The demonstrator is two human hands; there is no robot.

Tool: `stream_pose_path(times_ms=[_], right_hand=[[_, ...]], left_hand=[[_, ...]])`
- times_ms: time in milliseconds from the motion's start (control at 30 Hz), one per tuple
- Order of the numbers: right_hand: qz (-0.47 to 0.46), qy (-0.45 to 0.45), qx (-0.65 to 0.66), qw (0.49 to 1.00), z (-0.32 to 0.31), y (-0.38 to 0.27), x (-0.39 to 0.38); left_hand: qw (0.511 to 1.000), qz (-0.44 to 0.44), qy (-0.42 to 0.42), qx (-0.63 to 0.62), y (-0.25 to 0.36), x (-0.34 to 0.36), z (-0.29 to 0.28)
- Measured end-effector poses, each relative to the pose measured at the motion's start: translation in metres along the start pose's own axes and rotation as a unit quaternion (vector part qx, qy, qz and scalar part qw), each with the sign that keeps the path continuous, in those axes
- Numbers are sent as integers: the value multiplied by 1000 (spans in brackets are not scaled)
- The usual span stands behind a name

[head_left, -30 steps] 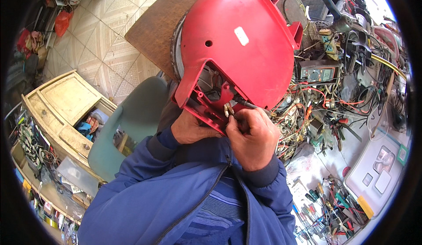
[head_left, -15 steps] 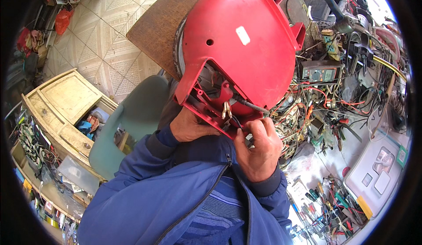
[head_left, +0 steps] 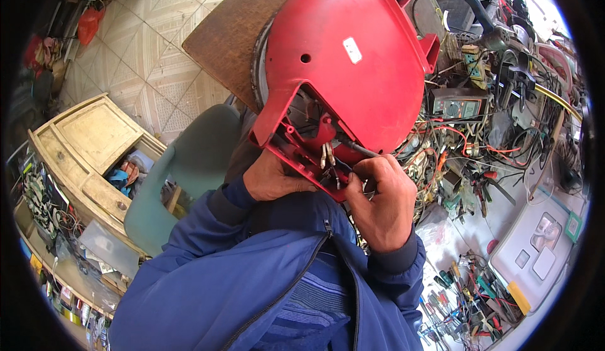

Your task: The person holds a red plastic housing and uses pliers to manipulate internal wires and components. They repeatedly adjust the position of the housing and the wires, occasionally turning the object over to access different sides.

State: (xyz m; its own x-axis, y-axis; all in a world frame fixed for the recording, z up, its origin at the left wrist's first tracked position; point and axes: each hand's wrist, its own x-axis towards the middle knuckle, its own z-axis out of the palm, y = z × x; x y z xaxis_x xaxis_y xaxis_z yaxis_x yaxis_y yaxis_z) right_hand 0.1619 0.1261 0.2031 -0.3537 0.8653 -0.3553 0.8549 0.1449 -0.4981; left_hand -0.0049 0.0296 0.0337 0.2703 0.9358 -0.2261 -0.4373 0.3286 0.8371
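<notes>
A red, rounded appliance housing [head_left: 353, 92] leans against the wooden table in front of me, its smooth outside facing up. A cut-out near me shows wires with pale connectors [head_left: 328, 155] and a grey cord [head_left: 360, 149]. My left hand [head_left: 272, 178] grips the housing's near edge from the left, with most of its fingers hidden underneath. At the right end of that opening, the thumb and fingers of my right hand [head_left: 384, 203] are pinched together beside the cord and a dark wire. What lies between those fingertips is hidden.
Beneath the housing is a brown wooden tabletop [head_left: 220, 36]. To the right, tangled wires, a multimeter [head_left: 458, 108] and many hand tools [head_left: 472, 294] crowd the bench. A green chair [head_left: 189, 168] and a cream cabinet [head_left: 94, 149] stand at the left.
My right hand has shifted slightly right, its fingers now curled over the grey cord's end of the opening. The housing has moved a little right. My left hand keeps its grip.
</notes>
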Motion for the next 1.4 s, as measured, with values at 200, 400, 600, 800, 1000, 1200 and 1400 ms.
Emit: stream_pose_path(times_ms=[200,400,600,800,1000,1200,1400], right_hand=[[-106,41,9,993,14,-8,-10],[-121,1,-21,992,29,-9,-22],[-81,-32,-70,994,20,-7,-17],[-102,-101,-128,981,-1,3,3],[-49,-138,-38,988,-3,0,10],[29,-126,52,990,-2,-4,6],[-59,-22,-42,997,12,-1,3]], left_hand=[[1000,-3,1,-9,-1,1,-1],[1000,3,1,-11,5,2,0],[1000,-5,-5,-20,9,3,1],[999,-15,-6,-35,7,2,7],[1000,-17,-11,-14,13,3,3],[1000,8,3,-7,10,3,5],[999,24,6,-45,11,5,9]])
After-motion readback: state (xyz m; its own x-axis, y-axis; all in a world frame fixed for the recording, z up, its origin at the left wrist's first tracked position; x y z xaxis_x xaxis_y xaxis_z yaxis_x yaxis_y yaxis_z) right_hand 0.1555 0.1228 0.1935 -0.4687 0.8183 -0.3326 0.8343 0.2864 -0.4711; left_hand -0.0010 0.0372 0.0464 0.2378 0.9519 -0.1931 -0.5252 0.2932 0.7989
